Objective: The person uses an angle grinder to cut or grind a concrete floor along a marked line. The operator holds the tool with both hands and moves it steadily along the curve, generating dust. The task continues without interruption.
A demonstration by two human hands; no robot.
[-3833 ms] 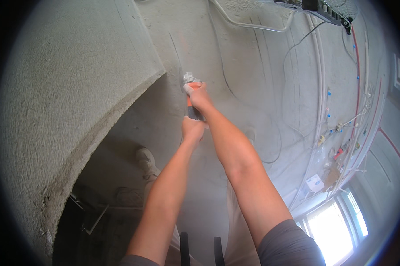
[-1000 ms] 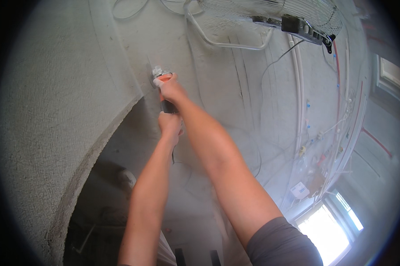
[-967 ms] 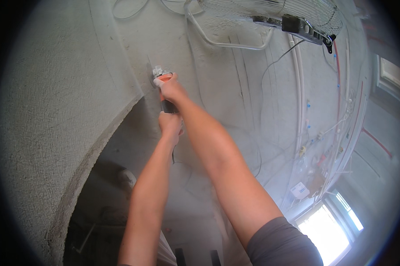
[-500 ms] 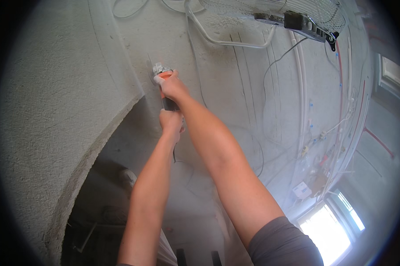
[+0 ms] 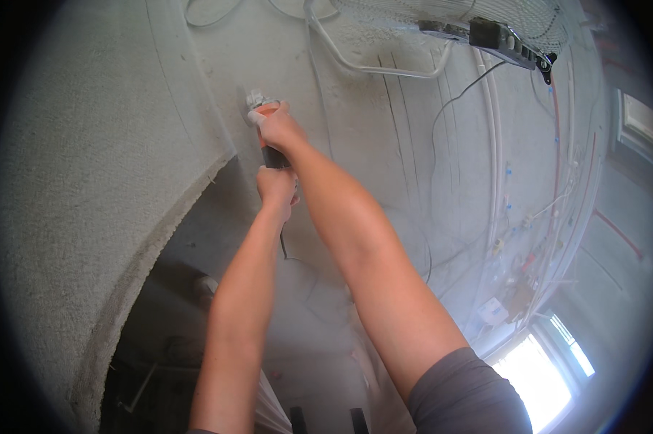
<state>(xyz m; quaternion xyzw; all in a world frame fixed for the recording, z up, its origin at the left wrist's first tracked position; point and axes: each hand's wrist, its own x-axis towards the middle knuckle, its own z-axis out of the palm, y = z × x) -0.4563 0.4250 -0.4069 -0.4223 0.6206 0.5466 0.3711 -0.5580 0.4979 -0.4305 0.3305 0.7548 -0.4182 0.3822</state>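
An orange and black angle grinder point(image 5: 274, 158) points away from me, its head and thin disc at the concrete surface point(image 5: 229, 54) beyond. The disc is blurred, and I cannot tell how deep it sits. My right hand point(image 5: 282, 130) is closed round the orange front part, close behind the metal head. Farther back, my left hand point(image 5: 276, 189) is wrapped about the rear of the body. A dark cord point(image 5: 284, 242) hangs down behind that hand. Both arms are stretched out.
To the left a rough grey wall point(image 5: 88, 181) ends in a ragged edge beside a dark opening. A floor fan point(image 5: 478, 32) with a wire cage and tubular stand point(image 5: 373, 70) is at the top right. Pipes point(image 5: 494, 137) and cables run along the right. Haze surrounds the bright window point(image 5: 532, 380).
Both hands and the grinder have shifted slightly farther away and a little to the left. The grip of each hand is the same.
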